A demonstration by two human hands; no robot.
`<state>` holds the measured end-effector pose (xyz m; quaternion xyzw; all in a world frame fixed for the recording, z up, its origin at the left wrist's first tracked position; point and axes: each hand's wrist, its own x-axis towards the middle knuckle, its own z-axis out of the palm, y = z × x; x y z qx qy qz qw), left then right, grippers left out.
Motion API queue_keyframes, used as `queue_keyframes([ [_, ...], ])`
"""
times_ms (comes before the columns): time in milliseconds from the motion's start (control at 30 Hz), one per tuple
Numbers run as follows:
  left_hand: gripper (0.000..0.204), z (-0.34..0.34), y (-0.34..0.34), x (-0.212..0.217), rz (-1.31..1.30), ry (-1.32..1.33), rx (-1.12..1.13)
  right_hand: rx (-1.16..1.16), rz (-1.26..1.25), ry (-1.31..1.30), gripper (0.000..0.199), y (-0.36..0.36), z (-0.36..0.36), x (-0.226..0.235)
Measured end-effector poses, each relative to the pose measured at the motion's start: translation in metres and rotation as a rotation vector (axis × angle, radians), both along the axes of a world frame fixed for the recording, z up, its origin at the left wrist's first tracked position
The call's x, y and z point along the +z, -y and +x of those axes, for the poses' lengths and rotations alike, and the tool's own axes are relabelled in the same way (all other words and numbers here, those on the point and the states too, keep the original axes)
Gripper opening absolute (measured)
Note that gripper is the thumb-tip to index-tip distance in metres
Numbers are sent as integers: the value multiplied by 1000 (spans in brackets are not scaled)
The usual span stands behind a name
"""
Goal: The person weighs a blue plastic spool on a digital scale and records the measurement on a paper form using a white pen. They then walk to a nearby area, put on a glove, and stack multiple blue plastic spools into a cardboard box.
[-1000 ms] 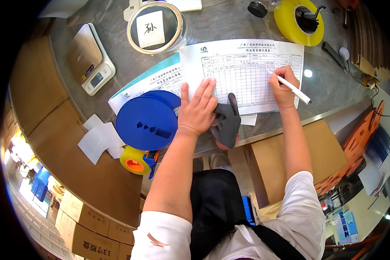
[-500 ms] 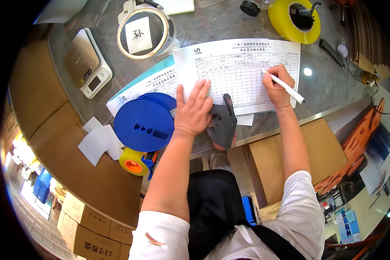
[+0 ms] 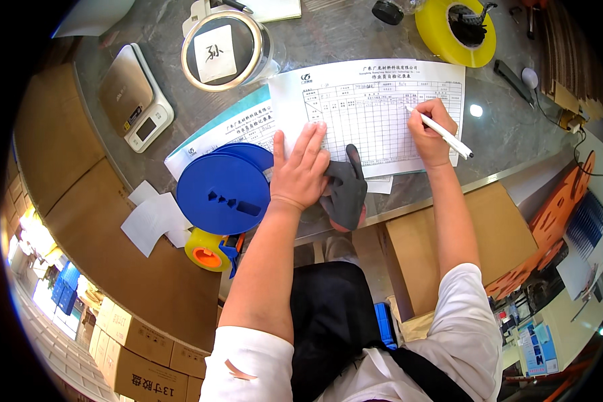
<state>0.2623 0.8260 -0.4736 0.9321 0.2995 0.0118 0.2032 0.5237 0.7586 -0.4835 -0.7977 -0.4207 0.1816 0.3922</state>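
Note:
A white pen [image 3: 447, 135] with a dark end is pinched in my right hand [image 3: 431, 131], its tip at the upper right cells of a printed form [image 3: 365, 134]. Fingers extended, my left hand [image 3: 300, 165] lies flat across the form's left part. Beside it, a dark grey glove [image 3: 346, 190] rests over the form's lower edge. Under the form's left side are a second form [image 3: 229, 130] and a teal sheet [image 3: 211, 123]. Two blue plastic spools [image 3: 214, 181] overlap that second form, next to my left wrist.
A digital scale [image 3: 138, 100] and a round jar [image 3: 221, 53] stand at the far left. Far right are a yellow tape roll [image 3: 442, 33] and a black utility knife [image 3: 512, 82]. A tape dispenser [image 3: 209, 249] sits below the spools. Cardboard boxes [image 3: 465, 244] flank the table's near edge.
My right hand and the pen have shifted very slightly over the form. My left hand stays in place.

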Motion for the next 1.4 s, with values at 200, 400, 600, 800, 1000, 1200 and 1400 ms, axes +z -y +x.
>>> queue_keyframes([
  [200,34,0,1,0,-7,-7,2,-10,9,1,11,1,0,-1],
  [400,34,0,1,-1,-2,-1,4,3,-26,65,11,1,2,0],
  [600,34,0,0,0,-15,-7,6,-35,10,27,12,0,1,-1],
  [800,35,-1,1,-2,1,-3,1,-16,-13,80,13,3,3,-5],
  [1000,36,-1,1,-2,5,5,0,-97,82,-90,11,8,5,-10],
  [1200,35,-1,0,-2,14,3,-3,-75,49,-63,11,5,6,-6],
  [1400,36,0,1,-1,-1,2,1,-69,56,-2,11,3,4,-3],
])
